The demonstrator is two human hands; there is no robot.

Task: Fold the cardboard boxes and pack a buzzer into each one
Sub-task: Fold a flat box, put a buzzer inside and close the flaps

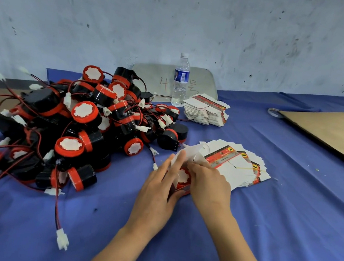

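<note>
Step in hand: we judge we are seating a buzzer point(183, 176) into a half-formed box point(187, 154) at the table's centre.
Left hand point(160, 185): curled round the box's near and left side, fingers point(177, 160) stretched up along the raised white flaps; thumb tucked under the red lower edge.
Right hand point(208, 182): closed over the box from the 3 o'clock side, fingertips pressing at the flap and the buzzer's red rim; how tight the pinch is we cannot tell.
Buzzer: between both hands, white face and red ring showing, partly inside the box.
Supply: the buzzer pile point(75, 126) lies at 9 to 10 o'clock; a fanned flat stack point(242, 168) at 2 o'clock, touching our right hand; a second banded stack point(206, 110) at 12 o'clock beside a water bottle point(181, 79).
Risk, flaps: thin card could crease or tear if we force the buzzer in askew.
Risk, wire: the lead's position is hidden; it could get trapped under a closing flap.
Risk, stack: our right wrist may scatter the fanned flats.
Risk, tangle: red and black leads near the pile could snag and drag neighbours along.
</note>
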